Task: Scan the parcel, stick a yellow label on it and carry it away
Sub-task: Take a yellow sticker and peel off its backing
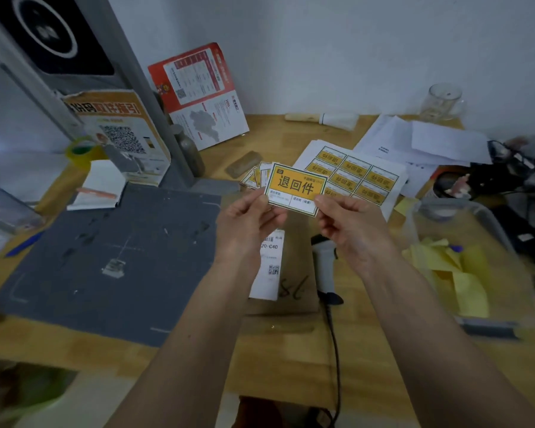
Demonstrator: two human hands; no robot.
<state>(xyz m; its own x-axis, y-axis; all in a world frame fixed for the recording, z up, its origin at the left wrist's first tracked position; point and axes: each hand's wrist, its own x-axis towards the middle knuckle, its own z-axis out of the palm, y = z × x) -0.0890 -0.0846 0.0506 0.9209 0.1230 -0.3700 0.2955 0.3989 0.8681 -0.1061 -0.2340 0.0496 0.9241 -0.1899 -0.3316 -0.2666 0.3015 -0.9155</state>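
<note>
Holding a yellow rectangular label with large black characters (295, 189) up between them, both hands pinch its lower edge in the head view: the left hand (249, 222) grips the lower left corner between thumb and fingers, and the right hand (349, 225) grips the lower right corner the same way, so the label faces the camera, slightly tilted. Directly beneath the hands and forearms lies the flat brown paper parcel (294, 267) on the wooden table (192, 359), bearing a white shipping slip with a barcode and QR code (269, 267) and handwritten dark marks near its close end. Just to the right of the parcel, under the right wrist, rests a white handheld barcode scanner with a black cable (323, 267) that runs toward the near table edge. Beyond the hands, a few loose yellow labels fan out behind the held one (255, 177), and to the far right of them sits a white sheet printed with rows of yellow labels (357, 174). Left of the hands spreads a scuffed dark grey mat (105, 257). Right of the right hand, a clear plastic tray (464, 211) holds crumpled pale yellow backing papers (451, 273). Farther off, a wooden-handled white brush (322, 119) lies near the wall.
</note>
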